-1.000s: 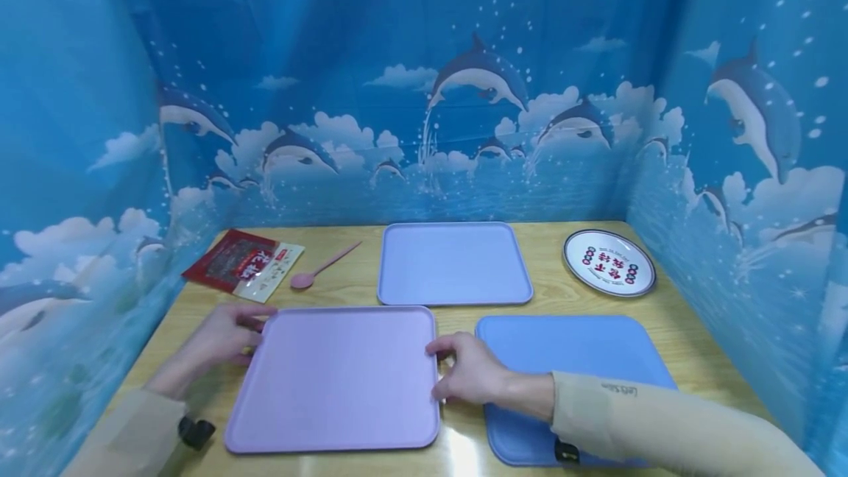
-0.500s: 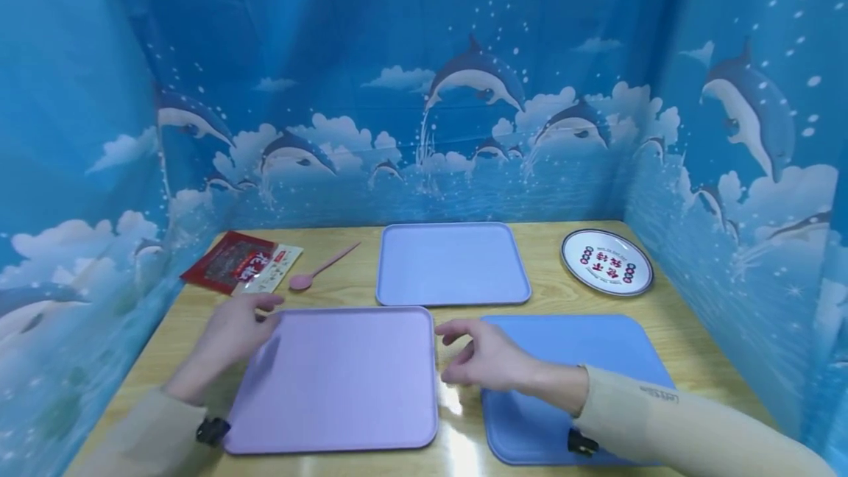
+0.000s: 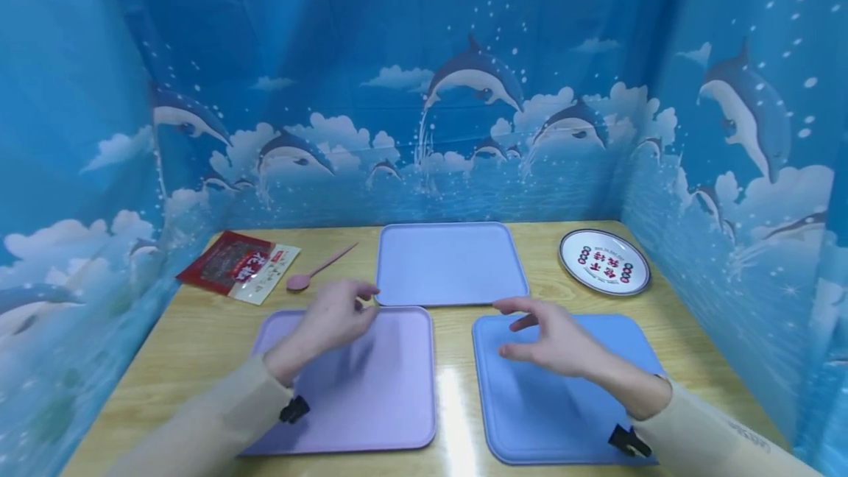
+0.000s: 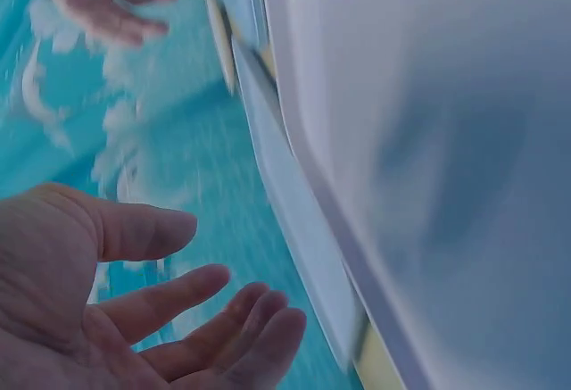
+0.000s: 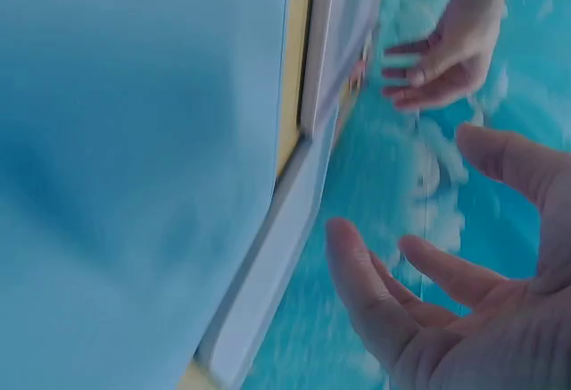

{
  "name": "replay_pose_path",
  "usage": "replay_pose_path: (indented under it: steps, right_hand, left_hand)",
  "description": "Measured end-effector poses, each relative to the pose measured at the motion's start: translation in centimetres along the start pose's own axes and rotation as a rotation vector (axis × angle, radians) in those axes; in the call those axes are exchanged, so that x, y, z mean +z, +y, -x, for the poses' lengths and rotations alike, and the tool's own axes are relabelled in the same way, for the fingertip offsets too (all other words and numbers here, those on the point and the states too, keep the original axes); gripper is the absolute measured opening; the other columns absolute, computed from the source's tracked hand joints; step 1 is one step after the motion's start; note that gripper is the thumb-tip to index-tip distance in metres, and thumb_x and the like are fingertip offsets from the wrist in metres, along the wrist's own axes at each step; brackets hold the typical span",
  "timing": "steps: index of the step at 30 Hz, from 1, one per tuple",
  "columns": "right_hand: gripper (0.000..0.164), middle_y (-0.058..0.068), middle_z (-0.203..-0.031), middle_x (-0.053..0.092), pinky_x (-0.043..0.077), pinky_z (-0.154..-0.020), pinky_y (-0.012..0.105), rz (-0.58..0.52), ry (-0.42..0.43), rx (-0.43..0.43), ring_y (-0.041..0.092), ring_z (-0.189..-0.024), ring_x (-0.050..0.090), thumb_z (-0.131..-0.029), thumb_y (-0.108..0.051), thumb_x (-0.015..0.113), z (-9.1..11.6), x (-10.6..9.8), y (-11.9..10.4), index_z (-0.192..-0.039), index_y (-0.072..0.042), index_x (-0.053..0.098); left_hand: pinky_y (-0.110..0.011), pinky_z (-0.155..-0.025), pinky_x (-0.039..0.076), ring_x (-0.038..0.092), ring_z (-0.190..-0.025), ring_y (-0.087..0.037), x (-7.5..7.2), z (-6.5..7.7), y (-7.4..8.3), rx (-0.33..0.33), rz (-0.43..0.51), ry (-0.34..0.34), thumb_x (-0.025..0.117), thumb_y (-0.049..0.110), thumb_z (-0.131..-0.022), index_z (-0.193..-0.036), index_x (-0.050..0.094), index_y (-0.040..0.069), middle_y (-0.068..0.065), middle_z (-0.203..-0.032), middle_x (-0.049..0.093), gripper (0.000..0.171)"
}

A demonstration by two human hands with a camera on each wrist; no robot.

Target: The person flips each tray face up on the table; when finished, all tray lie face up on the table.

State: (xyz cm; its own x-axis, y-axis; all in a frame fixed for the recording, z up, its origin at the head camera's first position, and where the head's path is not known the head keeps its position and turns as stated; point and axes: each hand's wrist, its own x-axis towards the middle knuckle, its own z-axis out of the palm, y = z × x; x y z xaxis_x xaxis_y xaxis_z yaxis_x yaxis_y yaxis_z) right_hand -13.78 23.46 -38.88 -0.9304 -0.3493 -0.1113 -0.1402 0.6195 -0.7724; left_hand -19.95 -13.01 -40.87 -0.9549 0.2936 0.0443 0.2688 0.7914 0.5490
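My left hand [image 3: 334, 319] hovers over the far part of the pink-purple tray [image 3: 371, 403], its fingers loosely bent with nothing in them. To the right, my right hand [image 3: 553, 337] is held above the blue tray [image 3: 530, 425], thumb and fingers spread apart and holding nothing. Behind both hands lies a pale lavender tray [image 3: 450, 263], close to the fingertips of each in the head view. Both wrist views show the palms without any object: the left hand [image 4: 169, 310] with fingers apart, the right hand [image 5: 446, 292] likewise.
At the back left, a red and cream food packet [image 3: 238, 266] lies beside a pink spoon [image 3: 322, 267]. A white plate [image 3: 604, 262] with red lettering sits at the back right. A blue dolphin-print curtain [image 3: 424, 94] surrounds the wooden table [image 3: 165, 359].
My left hand has left the purple tray's left edge and moved right, above it. The right hand has let go of the tray's right edge and moved right over the blue tray.
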Motion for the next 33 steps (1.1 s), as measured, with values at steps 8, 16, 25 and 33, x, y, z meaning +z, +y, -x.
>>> replay_pose_path:
  steps: [8,16,25,33]
  right_hand:
    - [0.077,0.026,-0.163,0.061,0.069,-0.096,0.049,0.071,0.119,0.145,0.045,-0.135,0.071,-0.097,-0.029,0.09,2.2,-4.0,4.2,-0.161,-0.002,0.057]
    - [0.076,0.035,-0.159,0.06,0.07,-0.09,0.054,0.248,0.136,0.223,0.058,-0.132,0.068,-0.1,-0.033,0.086,4.4,-7.8,7.8,-0.158,0.006,0.057]
    - [0.085,0.044,-0.16,0.053,0.067,-0.098,0.063,0.276,0.059,0.344,0.063,-0.131,0.066,-0.099,-0.041,0.087,6.4,-9.7,11.4,-0.158,0.01,0.055]
    - [0.095,0.049,-0.152,0.054,0.069,-0.091,0.059,0.357,0.049,0.4,0.062,-0.121,0.071,-0.088,-0.043,0.097,7.1,-9.6,13.8,-0.152,0.014,0.057]
  left_hand:
    - [-0.051,-0.095,0.07,0.081,-0.111,-0.034,3.9,-2.5,5.2,0.148,-0.046,-0.027,0.081,0.017,-0.1,-0.133,0.079,0.003,-0.018,-0.126,0.083,0.036]
    - [-0.04,-0.082,0.07,0.081,-0.091,-0.026,6.4,-4.0,8.3,0.199,-0.11,-0.15,0.078,0.028,-0.103,-0.115,0.083,0.002,-0.013,-0.106,0.086,0.029]
    - [-0.021,-0.045,0.031,0.035,-0.048,-0.007,8.6,-4.7,9.5,0.08,-0.022,-0.283,0.078,0.033,-0.103,-0.065,0.046,0.018,0.009,-0.056,0.036,0.052]
    - [-0.021,-0.041,0.026,0.034,-0.043,-0.007,10.1,-4.8,10.2,-0.012,-0.011,-0.366,0.081,0.034,-0.102,-0.06,0.052,0.019,0.011,-0.046,0.037,0.054]
